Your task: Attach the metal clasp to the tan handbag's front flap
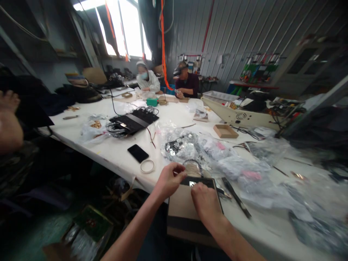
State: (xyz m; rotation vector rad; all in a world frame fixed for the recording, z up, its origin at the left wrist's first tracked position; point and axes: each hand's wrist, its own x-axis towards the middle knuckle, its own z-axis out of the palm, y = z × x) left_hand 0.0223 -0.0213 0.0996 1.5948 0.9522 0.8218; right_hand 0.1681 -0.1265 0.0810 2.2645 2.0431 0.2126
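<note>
A flat brown cardboard piece (181, 207) with a dark band lies at the near edge of the white table (114, 150). My left hand (170, 178) is closed in a pinch at its upper left corner, fingertips next to a thin dark loop (193, 162). My right hand (206, 201) rests closed on the top of the cardboard, beside a small shiny square (192, 183) on a black strip. What the fingers grip is too small to name. Dark flat strips (236, 197) lie just right of my right hand.
Clear plastic bags of small parts (214, 152) crowd the table beyond and to the right. A black phone (138, 153) and a ring (147, 166) lie left of my hands. A small brown tray (225, 131) and black pads (135, 121) sit farther back. Two people sit at the far end.
</note>
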